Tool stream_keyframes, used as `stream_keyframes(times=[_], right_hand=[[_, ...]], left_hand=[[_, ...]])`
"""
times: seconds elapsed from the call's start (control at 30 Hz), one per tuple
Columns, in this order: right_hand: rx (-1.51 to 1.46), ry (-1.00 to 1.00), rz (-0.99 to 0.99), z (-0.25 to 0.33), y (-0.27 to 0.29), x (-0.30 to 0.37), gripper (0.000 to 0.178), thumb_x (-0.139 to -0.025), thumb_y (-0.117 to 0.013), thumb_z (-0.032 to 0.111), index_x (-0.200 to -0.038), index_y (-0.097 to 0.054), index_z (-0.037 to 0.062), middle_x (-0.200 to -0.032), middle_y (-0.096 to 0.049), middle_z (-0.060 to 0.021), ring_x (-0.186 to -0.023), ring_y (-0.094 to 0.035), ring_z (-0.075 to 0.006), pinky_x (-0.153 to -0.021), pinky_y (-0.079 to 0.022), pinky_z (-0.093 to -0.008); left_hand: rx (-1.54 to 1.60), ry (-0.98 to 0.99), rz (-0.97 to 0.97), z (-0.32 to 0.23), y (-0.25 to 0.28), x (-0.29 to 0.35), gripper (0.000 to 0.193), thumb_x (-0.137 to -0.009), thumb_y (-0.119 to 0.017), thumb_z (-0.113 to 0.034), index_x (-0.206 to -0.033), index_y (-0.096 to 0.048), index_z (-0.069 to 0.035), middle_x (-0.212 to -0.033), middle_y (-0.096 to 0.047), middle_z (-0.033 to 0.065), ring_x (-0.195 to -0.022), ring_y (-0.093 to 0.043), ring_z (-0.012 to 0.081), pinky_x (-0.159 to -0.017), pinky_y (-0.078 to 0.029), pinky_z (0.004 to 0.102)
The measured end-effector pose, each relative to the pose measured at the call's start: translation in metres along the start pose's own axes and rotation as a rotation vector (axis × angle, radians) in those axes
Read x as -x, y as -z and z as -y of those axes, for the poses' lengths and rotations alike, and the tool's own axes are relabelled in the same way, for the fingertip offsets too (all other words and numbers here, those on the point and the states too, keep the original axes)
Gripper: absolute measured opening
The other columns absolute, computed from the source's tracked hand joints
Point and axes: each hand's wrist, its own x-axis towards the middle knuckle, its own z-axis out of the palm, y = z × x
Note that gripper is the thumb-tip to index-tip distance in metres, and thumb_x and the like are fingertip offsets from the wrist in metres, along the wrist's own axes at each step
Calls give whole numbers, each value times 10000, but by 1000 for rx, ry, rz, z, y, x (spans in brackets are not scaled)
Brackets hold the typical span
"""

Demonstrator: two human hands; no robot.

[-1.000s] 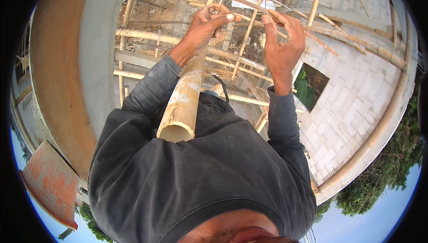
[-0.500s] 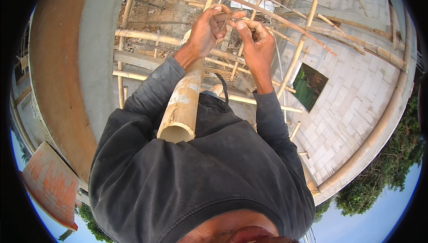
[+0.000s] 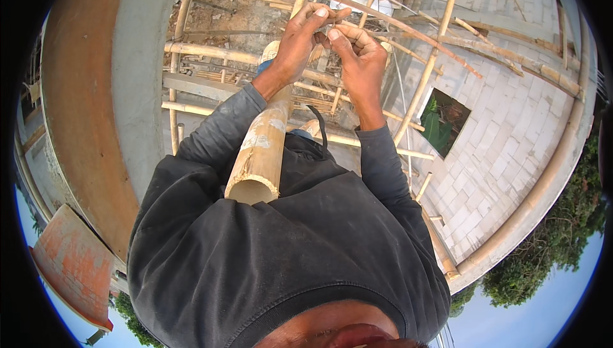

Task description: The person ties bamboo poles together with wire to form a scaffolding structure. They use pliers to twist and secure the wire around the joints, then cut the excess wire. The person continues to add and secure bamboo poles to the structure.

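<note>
My left hand is raised ahead of my chest, thumb and fingers pinched together. Close beside it on the right, my right hand is closed in a pinch too, its thumb tip near the left fingers. Something thin and small seems to be between the fingertips, but I cannot make out what. A thick, cut bamboo pole with a hollow near end runs from my chest away beneath my left forearm. Just beyond the hands, a long reddish-brown curved strip crosses from left to right.
Bamboo scaffolding crosses ahead, over ground strewn with debris. To the left stands a grey and brown wall face. A pale block wall with a square opening is at right. An orange-stained panel sits lower left.
My left hand has turned, its fingers shifting slightly upward and its back now showing more. The right hand has moved a little left and down. Both stay pinched close together.
</note>
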Motion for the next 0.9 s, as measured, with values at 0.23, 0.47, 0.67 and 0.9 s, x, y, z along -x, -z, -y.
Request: stream_keyframes(times=[0.23,0.47,0.67,0.9], right_hand=[[86,100,8,-4,5,-1,220,-975,-775,172,-1101,-787,-7,-915,-768,-80,-857,-697,-130,-782,-535,-282],[-134,-18,-9,-18,-4,0,236,-997,-742,178,-1121,-735,-23,-1080,-747,-100,-982,-672,-125,-851,-528,-315],[-391,-170,81,-19,-3,1,243,-1039,-663,185,-1201,-681,5,-1089,-715,-62,-1029,-656,-138,-943,-519,-332],[-556,-343,236,-13,17,0,201,-1054,-625,208,-1171,-679,53,-1044,-678,-2,-979,-615,-117,-814,-483,-333]], left_hand=[[-19,-3,-39,-7,-7,1,311,-1115,-542,-334,-1233,-583,-49,-1433,-636,187,-1240,-648,220,-1062,-554,409],[36,-22,-6,-1,-11,3,237,-1080,-607,-242,-1219,-583,-51,-1444,-634,172,-1255,-634,224,-1064,-543,408],[47,30,15,-6,-10,6,210,-1065,-626,-223,-1200,-593,-65,-1475,-620,175,-1214,-624,165,-1001,-548,356],[-6,15,67,-2,-4,3,232,-1058,-659,-232,-1178,-625,-37,-1352,-713,151,-921,-642,96,-818,-559,306]])
